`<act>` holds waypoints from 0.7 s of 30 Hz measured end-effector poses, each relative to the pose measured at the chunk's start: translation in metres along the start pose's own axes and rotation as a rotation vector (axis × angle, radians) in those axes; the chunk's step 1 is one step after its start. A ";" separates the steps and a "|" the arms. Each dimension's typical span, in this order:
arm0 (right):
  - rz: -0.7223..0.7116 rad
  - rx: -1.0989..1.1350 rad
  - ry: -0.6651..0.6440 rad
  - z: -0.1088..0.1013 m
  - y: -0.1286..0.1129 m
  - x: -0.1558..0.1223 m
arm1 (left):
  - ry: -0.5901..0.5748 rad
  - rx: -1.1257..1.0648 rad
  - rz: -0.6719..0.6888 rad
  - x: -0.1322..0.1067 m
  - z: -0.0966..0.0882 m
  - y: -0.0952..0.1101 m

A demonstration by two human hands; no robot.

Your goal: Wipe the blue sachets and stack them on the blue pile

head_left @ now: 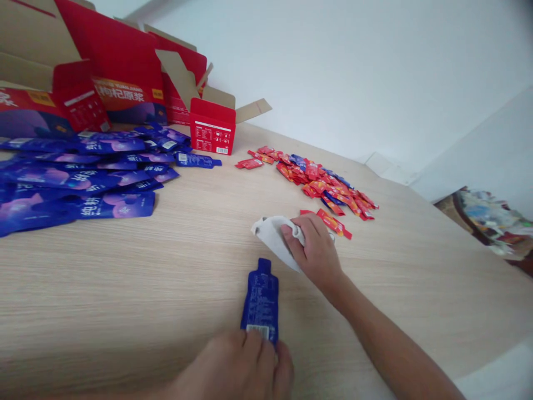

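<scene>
My left hand [241, 366] is closed around the bottom end of a blue pouch [261, 300]. The pouch's narrow neck points away from me, and its face with small print and a barcode shows. To the right and farther off, my right hand [314, 250] grips a crumpled white cloth [277, 236] between thumb and fingers. The cloth hangs just beyond the pouch's neck; whether it touches the table I cannot tell. Right behind this hand lie red sachets [333, 222].
Blue pouches [95, 172] are stacked at the left, with one single pouch [195, 160] beside them. Behind stand opened red cartons [125, 66] and a small red box [213, 125]. A heap of red and blue sachets [312, 172] lies near the wall. A bin [478, 222] stands past the table's right edge.
</scene>
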State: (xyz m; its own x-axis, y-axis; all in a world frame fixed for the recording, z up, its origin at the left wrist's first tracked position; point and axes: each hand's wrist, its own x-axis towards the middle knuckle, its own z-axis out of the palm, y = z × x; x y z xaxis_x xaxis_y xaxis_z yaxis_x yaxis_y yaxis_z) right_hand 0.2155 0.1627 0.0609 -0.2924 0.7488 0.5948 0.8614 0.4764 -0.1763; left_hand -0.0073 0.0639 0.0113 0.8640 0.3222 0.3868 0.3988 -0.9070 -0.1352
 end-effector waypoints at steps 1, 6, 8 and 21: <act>0.030 0.011 0.021 -0.005 0.000 -0.005 | -0.034 -0.060 -0.024 0.010 -0.006 -0.016; 0.123 0.044 0.053 -0.014 0.009 -0.022 | -0.192 -0.162 -0.334 0.048 -0.009 -0.089; 0.159 0.057 0.051 -0.016 0.014 -0.024 | -0.244 -0.223 -0.434 0.050 -0.002 -0.102; 0.208 0.103 -0.019 -0.024 0.017 -0.024 | -0.204 -0.505 -0.396 0.041 0.022 -0.097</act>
State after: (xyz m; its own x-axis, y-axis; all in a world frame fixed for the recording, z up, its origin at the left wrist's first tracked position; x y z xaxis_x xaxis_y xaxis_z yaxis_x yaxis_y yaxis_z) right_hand 0.2468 0.1420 0.0623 -0.1211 0.8438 0.5228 0.8575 0.3542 -0.3731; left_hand -0.0042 0.1713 0.0205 0.7425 0.6565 0.1330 0.5475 -0.7092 0.4441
